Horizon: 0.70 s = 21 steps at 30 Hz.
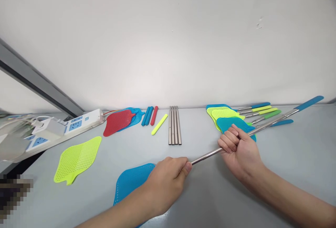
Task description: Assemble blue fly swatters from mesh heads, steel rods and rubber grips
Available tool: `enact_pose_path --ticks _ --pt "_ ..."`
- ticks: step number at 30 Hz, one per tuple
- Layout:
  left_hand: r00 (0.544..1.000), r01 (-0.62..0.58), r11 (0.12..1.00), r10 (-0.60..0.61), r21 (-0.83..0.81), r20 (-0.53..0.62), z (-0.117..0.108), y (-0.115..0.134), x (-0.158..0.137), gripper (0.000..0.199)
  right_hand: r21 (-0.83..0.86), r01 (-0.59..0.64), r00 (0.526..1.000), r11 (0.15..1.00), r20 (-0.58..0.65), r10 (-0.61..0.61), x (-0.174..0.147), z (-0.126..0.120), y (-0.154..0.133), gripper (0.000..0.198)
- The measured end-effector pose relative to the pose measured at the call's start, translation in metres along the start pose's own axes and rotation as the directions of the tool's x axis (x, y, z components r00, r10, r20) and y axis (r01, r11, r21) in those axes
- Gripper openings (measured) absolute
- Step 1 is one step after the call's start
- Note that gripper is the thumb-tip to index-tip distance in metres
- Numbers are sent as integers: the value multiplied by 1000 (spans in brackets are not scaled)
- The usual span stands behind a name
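A telescopic fly swatter with a blue mesh head (pixel 133 182), a metal rod (pixel 206 156) and a blue handle (pixel 311 102) runs diagonally between my hands, its rod drawn out long. My left hand (pixel 169 184) is closed round the swatter near its head, hiding the neck. Farther along, my right hand (pixel 243 151) grips the rod in a fist. Just behind that fist lies a pile of fly swatters (pixel 231 124) with blue and yellow-green heads and blue, yellow and green handles.
Several metal tubes (pixel 174 126) lie side by side mid-table. Left of them are a yellow grip (pixel 159 124), a red grip (pixel 154 116) and two blue grips (pixel 147 116). Red (pixel 119 122) and yellow-green (pixel 77 159) swatter heads lie farther left, near a power strip (pixel 86 120). A wall (pixel 168 46) stands behind.
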<state>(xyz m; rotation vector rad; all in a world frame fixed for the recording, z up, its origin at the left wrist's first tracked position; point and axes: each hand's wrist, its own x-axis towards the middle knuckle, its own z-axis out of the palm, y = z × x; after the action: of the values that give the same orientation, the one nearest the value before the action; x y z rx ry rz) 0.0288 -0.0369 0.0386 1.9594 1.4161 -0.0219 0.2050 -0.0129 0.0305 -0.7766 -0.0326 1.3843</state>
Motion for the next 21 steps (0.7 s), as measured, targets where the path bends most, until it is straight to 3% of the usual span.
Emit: enact_pose_path --ticks 14,21 --pt "998 6 999 -4 -44 56 2 8 -6 40 33 -40 999 999 -27 41 -17 -5 15 33" --pt "999 -50 998 50 -35 -2 7 6 -6 39 9 -61 998 998 -18 61 -24 1 10 31"
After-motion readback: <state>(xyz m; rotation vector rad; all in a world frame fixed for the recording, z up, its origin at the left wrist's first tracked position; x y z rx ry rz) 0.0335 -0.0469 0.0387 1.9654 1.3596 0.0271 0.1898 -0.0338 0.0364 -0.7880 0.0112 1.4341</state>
